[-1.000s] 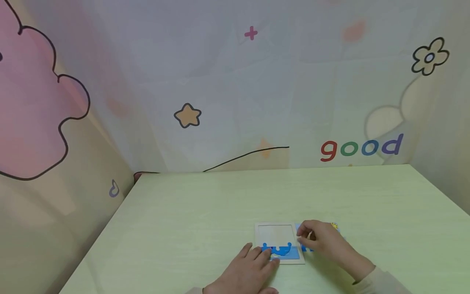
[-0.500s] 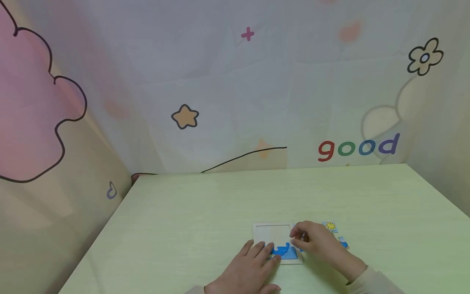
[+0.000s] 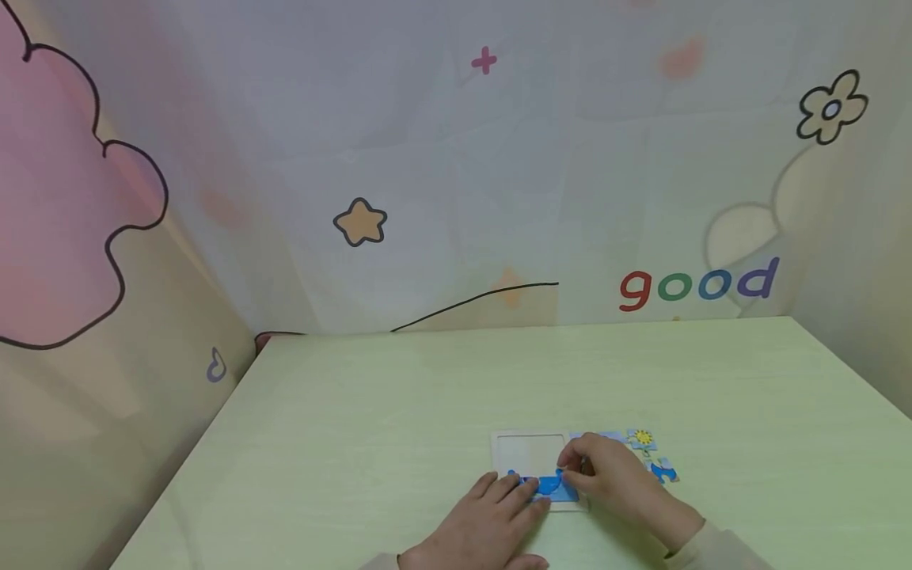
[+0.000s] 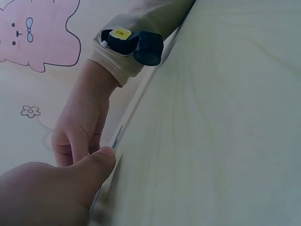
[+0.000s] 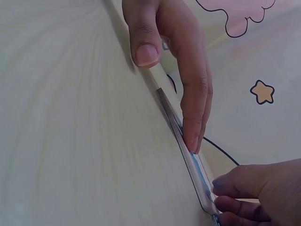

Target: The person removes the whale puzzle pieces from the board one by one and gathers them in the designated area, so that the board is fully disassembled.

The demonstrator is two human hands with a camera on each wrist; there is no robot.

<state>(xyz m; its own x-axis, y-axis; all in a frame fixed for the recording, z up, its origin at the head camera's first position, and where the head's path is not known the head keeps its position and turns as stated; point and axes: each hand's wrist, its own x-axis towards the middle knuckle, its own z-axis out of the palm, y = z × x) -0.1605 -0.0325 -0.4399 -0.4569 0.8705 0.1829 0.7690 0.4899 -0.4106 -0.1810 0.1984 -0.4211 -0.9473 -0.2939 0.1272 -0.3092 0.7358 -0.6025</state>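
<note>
A shallow pale frame puzzle [image 3: 527, 453] lies on the table in the head view, blue puzzle pieces [image 3: 547, 485] filling its near part. My left hand [image 3: 480, 522] rests its straight fingers on those pieces at the near left; in the right wrist view the fingers [image 5: 194, 99] press down and the thumb stands apart. My right hand [image 3: 613, 483] has its thumb and index finger drawn together at the blue knob on the right side, pinching a puzzle piece there. The fingertips hide most of that piece. Beside the frame lies a sun piece [image 3: 643, 438].
A blue-and-white piece [image 3: 663, 471] lies right of my right hand, and a light blue strip [image 3: 609, 435] shows behind it. The pale green table [image 3: 399, 404] meets a printed cloth wall [image 3: 442, 182] at the back. A wrist camera [image 4: 141, 44] sits on the right sleeve.
My right hand has moved left from beside the frame onto its right part, uncovering loose pieces on the right. The left hand stays on the pieces, its fingers shifted slightly right.
</note>
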